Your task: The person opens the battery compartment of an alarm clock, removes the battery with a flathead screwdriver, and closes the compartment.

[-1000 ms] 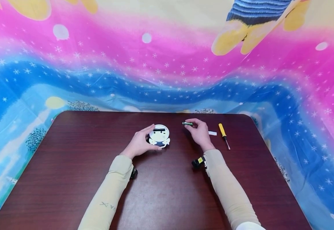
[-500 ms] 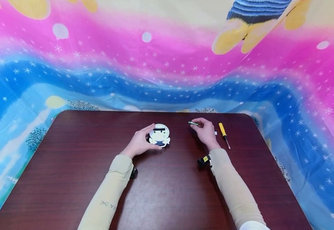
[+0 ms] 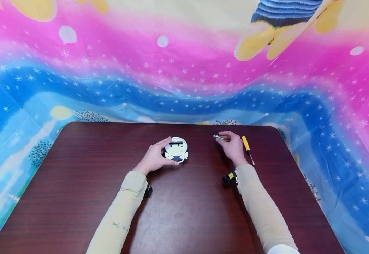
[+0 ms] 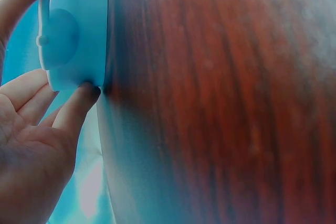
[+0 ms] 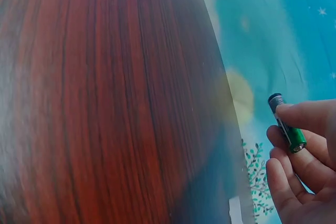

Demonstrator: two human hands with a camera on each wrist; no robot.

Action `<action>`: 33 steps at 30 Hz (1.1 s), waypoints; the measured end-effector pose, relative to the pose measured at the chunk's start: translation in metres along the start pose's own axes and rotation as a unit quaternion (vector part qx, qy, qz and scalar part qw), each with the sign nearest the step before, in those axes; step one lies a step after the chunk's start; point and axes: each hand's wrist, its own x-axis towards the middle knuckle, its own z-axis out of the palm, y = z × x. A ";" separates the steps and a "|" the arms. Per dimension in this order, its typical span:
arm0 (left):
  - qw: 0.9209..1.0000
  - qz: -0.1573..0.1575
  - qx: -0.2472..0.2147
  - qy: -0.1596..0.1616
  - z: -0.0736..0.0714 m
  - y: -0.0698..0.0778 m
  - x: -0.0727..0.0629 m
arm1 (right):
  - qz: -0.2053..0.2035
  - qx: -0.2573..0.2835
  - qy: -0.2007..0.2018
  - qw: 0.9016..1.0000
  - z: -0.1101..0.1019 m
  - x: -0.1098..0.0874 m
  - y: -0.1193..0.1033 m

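My left hand (image 3: pixel 152 157) grips a small round white cartoon-figure device (image 3: pixel 178 149) by its left side, thumb at the lower edge and fingers around the top. The device has a long dark slot across its upper face and little wing-like shapes below. In the left wrist view the side of the device (image 4: pixel 81 35) stands upright on the table, with fingers at its edge. Further right, my right hand (image 3: pixel 233 147) pinches a green and black battery (image 5: pixel 286 124) between thumb and fingers, held above the table's far part.
A yellow-handled screwdriver (image 3: pixel 245 144) lies just right of my right hand. A white strip (image 5: pixel 235 211) on the table shows in the right wrist view. The brown table (image 3: pixel 92 183) ends at the back against a patterned cloth (image 3: pixel 184 84).
My right hand has moved right with the battery, which has turned in its fingers, and now hides the white strip in the head view. My left hand and the device have stayed in place.
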 end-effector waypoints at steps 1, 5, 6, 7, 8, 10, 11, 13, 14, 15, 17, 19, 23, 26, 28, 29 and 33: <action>1.000 0.000 0.000 0.000 0.000 0.000 0.000 | 0.000 -0.007 0.001 1.000 -0.002 0.000 0.001; 1.000 0.001 0.000 0.001 0.000 0.000 0.000 | 0.007 -0.039 0.012 0.999 -0.007 0.002 0.005; 1.000 0.001 -0.001 0.001 0.000 0.000 0.000 | 0.010 -0.045 0.014 0.999 -0.008 0.002 0.006; 1.000 0.001 0.000 0.001 0.000 0.000 0.000 | 0.015 -0.049 0.016 0.999 -0.009 0.002 0.007; 1.000 0.000 0.001 0.001 0.000 0.000 0.000 | 0.019 -0.052 0.021 0.998 -0.009 0.003 0.007; 1.000 -0.002 0.004 0.000 0.000 -0.001 0.000 | 0.025 -0.057 0.026 0.998 -0.011 0.003 0.009; 1.000 -0.003 0.005 0.000 0.000 -0.001 0.000 | 0.028 -0.060 0.028 0.997 -0.013 0.003 0.009; 1.000 -0.004 0.006 0.000 0.000 -0.001 0.000 | 0.030 -0.062 0.031 0.997 -0.015 0.003 0.010; 1.000 -0.004 0.005 0.000 0.000 -0.001 0.000 | 0.031 -0.062 0.032 0.997 -0.016 0.003 0.011; 1.000 -0.004 0.005 0.000 0.001 -0.001 0.000 | 0.033 -0.064 0.033 0.997 -0.017 0.004 0.011; 1.000 -0.002 0.002 0.000 0.001 -0.001 0.000 | 0.035 -0.066 0.033 0.997 -0.019 0.004 0.012; 1.000 -0.002 0.000 0.000 0.001 -0.001 0.000 | 0.035 -0.070 0.033 0.996 -0.020 0.005 0.014; 1.000 0.000 0.001 0.000 0.001 -0.001 -0.001 | 0.031 -0.074 0.035 0.996 -0.023 0.007 0.016; 1.000 0.001 0.003 0.001 0.000 -0.001 -0.001 | 0.035 -0.074 0.033 0.996 -0.025 0.008 0.018; 1.000 0.001 0.005 0.001 0.000 -0.001 -0.001 | 0.040 -0.076 0.030 0.996 -0.026 0.009 0.019; 1.000 0.001 0.006 0.001 0.000 -0.001 -0.001 | 0.042 -0.078 0.028 0.996 -0.026 0.009 0.020; 1.000 0.002 0.008 0.001 0.000 -0.002 0.000 | 0.043 -0.088 0.021 0.995 -0.028 0.012 0.023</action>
